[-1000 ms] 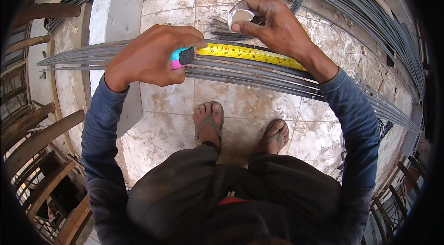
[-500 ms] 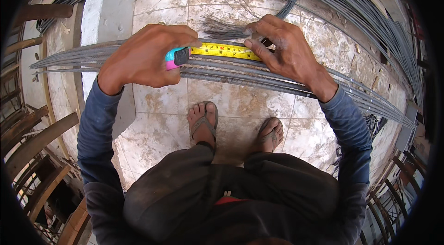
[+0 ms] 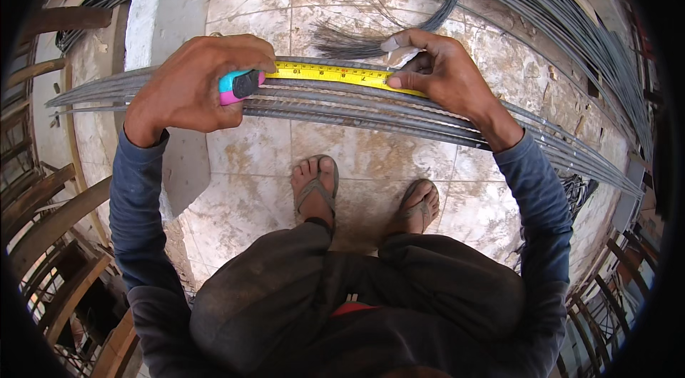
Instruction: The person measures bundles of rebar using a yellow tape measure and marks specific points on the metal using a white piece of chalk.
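Note:
My left hand (image 3: 193, 85) is closed round a teal, pink and black tape measure (image 3: 239, 85), held over a bundle of steel rebar rods (image 3: 335, 110). A stretch of yellow tape blade (image 3: 321, 73) runs right along the rods to my right hand (image 3: 449, 78). The right thumb presses on the blade. Between that hand's thumb and forefinger is a whitish chip (image 3: 403, 57), its material unclear. The blade's far end is hidden beyond the right fingers.
The rods cross a pale concrete block (image 3: 168, 17) at left. Thin tie wire (image 3: 349, 42) lies just beyond them. More long rods (image 3: 564, 14) curve along the far edge and right. Wooden slats (image 3: 57, 214) stand at left. My sandalled feet (image 3: 314, 185) are on stained floor tiles (image 3: 364, 157).
My left hand has moved left with the tape measure, so more blade shows. The right hand's fingers have spread a little, and the whitish chip has come into sight.

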`<state>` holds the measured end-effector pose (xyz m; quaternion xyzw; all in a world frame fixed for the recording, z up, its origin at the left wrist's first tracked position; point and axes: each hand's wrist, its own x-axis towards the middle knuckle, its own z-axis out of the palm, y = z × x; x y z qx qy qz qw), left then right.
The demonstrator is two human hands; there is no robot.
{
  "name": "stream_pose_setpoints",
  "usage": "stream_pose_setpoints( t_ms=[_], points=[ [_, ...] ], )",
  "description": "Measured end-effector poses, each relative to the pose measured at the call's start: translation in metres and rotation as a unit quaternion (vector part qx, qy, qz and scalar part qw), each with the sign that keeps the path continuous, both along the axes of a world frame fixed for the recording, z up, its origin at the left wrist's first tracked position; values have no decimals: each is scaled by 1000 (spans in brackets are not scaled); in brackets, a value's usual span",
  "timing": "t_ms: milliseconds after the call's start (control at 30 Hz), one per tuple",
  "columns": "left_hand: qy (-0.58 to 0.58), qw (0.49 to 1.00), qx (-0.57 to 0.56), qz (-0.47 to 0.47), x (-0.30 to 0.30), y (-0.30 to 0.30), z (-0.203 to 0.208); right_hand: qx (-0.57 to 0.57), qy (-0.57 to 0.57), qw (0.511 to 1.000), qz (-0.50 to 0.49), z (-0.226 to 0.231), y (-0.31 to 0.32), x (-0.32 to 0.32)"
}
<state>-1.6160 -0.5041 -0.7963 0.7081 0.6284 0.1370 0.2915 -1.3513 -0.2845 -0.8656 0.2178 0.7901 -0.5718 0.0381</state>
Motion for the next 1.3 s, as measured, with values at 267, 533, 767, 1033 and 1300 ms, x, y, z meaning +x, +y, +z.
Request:
stream_pose_setpoints(
  t_ms=[267,533,767,1033,1300],
  points=[
    [-36,988,-112,99,-49,-33,14,-36,-8,999,-8,1,1,-2],
    [10,985,-141,96,-58,-29,7,-36,-9,999,-1,-1,3,-3],
    [30,987,-144,70,-60,-25,8,152,186,970,29,3,12,-31],
    [34,967,-238,87,-63,-11,14,90,159,979,88,-2,-33,-113],
    [35,961,-251,105,-61,-14,14,-21,141,988,55,-20,-66,-134]
  ],
)
